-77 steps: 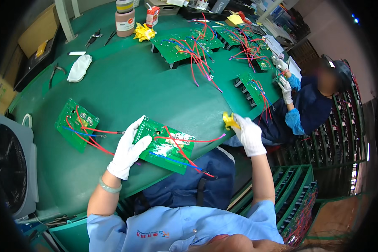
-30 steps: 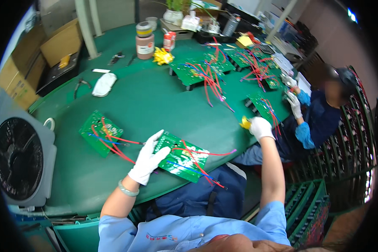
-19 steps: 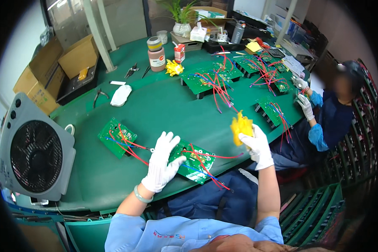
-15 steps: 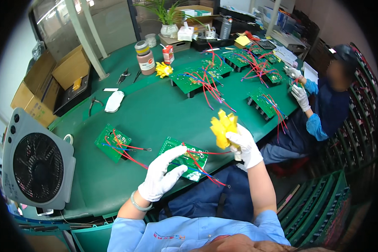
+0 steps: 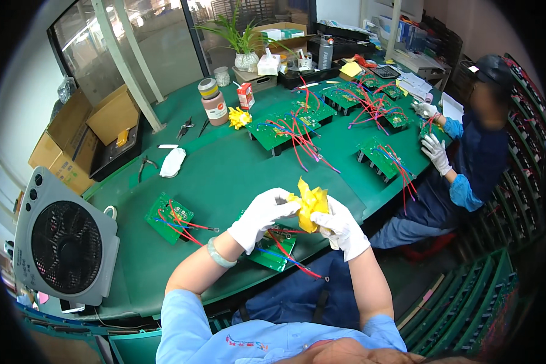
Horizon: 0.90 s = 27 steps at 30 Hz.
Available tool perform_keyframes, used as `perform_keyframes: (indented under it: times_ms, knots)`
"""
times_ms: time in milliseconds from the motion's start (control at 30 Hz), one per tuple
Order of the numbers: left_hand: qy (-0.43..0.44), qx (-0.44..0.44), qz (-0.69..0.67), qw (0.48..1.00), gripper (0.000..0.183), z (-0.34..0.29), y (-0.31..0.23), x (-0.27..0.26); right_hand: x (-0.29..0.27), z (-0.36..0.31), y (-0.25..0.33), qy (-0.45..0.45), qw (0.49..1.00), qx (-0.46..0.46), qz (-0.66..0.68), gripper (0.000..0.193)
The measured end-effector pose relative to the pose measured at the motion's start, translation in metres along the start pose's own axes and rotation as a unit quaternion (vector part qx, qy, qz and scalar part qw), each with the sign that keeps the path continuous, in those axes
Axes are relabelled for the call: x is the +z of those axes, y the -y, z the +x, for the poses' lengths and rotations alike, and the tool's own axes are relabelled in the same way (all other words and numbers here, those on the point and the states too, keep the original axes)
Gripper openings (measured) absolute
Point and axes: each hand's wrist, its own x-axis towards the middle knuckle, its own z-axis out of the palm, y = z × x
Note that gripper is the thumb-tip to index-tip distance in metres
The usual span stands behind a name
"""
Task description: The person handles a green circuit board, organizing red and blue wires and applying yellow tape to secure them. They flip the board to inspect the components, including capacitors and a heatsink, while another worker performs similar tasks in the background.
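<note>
My right hand (image 5: 343,229), in a white glove, is closed around a crumpled bunch of yellow strips (image 5: 312,205) that look like tape. At the bunch's left edge, the thumb and fingertips of my gloved left hand (image 5: 262,217) pinch one yellow piece. Below my hands a green circuit board (image 5: 273,258) with red and blue wires lies near the table's front edge, partly covered by my left hand. Another wired green circuit board (image 5: 168,219) rests to the left of it.
A grey fan (image 5: 67,236) stands at the left edge of the green table (image 5: 224,170). Pliers (image 5: 144,168), a white pad (image 5: 173,162), a bottle (image 5: 213,103) and another yellow bunch (image 5: 239,117) lie farther back. Several wired boards (image 5: 285,130) and a co-worker (image 5: 476,139) are at right.
My left hand has risen from the circuit board to the yellow bunch and now pinches its edge. My right hand has brought the bunch slightly left and down.
</note>
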Motion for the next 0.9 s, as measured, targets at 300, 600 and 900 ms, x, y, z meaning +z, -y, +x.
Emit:
perform_keyframes:
  times_ms: [300,600,900]
  knots:
    - [-0.264,0.156,-0.034,0.951,0.023,0.042,-0.038,-0.1,-0.042,0.037,-0.009,-0.217,0.972,-0.088,0.009,0.056]
    - [-0.513,0.288,0.564,0.579,0.011,0.152,-0.036,-0.244,-0.049,0.049,-0.042,-0.22,0.972,0.041,-0.07,0.031]
    - [-0.389,0.244,0.706,0.539,0.03,0.256,0.013,-0.285,-0.042,0.05,-0.035,-0.26,0.962,0.056,-0.065,0.029]
